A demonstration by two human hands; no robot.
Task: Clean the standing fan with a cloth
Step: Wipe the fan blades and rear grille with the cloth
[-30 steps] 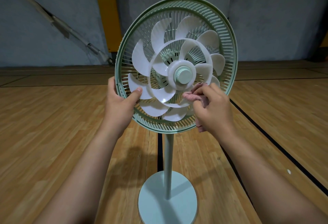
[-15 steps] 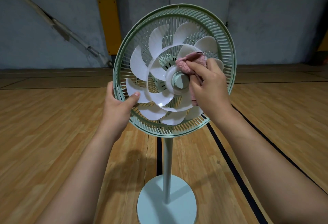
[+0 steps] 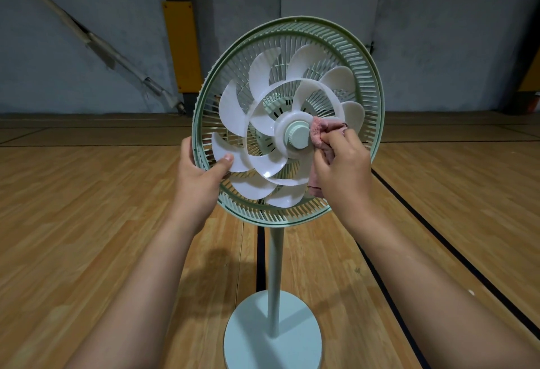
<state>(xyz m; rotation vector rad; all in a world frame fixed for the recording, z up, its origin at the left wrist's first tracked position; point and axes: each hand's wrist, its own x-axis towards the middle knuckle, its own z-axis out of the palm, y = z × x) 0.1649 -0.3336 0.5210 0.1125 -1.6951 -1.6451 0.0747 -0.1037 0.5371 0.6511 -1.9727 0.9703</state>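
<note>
Fingers of the right hand [image 3: 343, 171] pinch a pink cloth [image 3: 321, 135] beside the fan [image 3: 287, 123] hub; the left hand [image 3: 201, 178] grips its rim.

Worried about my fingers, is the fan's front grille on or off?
Off. The right hand holds the pink cloth directly against the hub; nothing covers the white blades.

A wooden plank floor [image 3: 87, 222] is stretching back to the foot of a grey wall, with black lines [image 3: 438, 237] running across it. The standing fan [image 3: 298, 135] is resting on it by its round base [image 3: 251, 339], which is covering part of one line. A small white speck [image 3: 470, 292] is lying right of the base.
</note>
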